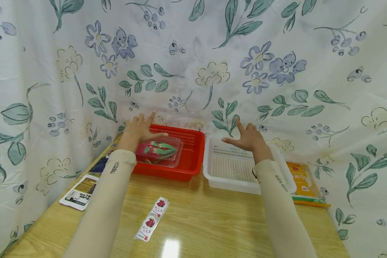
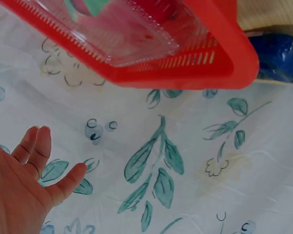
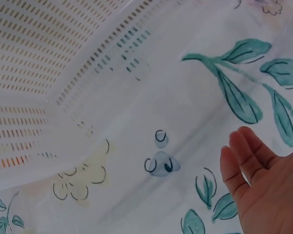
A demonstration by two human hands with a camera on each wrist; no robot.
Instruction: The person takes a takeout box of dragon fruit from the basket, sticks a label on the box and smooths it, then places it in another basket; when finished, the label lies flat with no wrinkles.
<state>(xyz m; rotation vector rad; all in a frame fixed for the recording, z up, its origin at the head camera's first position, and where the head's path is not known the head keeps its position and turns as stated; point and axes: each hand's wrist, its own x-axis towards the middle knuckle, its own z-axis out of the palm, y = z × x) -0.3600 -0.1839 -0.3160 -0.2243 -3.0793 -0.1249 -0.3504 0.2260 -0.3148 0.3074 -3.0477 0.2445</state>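
My left hand (image 1: pixel 137 129) is raised with fingers spread over the left part of a red plastic basket (image 1: pixel 198 152). In that basket lies a clear plastic box (image 1: pixel 178 157) with a pink-and-green dragon fruit (image 1: pixel 160 149) inside. Above the white slotted basket (image 1: pixel 235 185) hovers my right hand (image 1: pixel 249 137), its thumb held away from the fingers. The left wrist view has the left palm (image 2: pixel 14 190) apart from the red basket (image 2: pixel 185 80). In the right wrist view, the right hand (image 3: pixel 268 185) is likewise apart from the white basket (image 3: pixel 53 122). Neither hand holds anything.
A strip of dragon fruit stickers (image 1: pixel 151 219) lies on the wooden table (image 1: pixel 206 218). A white printed packet (image 1: pixel 79 195) and a dark blue packet (image 1: pixel 99 167) are at the left. Behind the white basket's right side lies an orange packet (image 1: pixel 304 181). Floral cloth hangs around the table.
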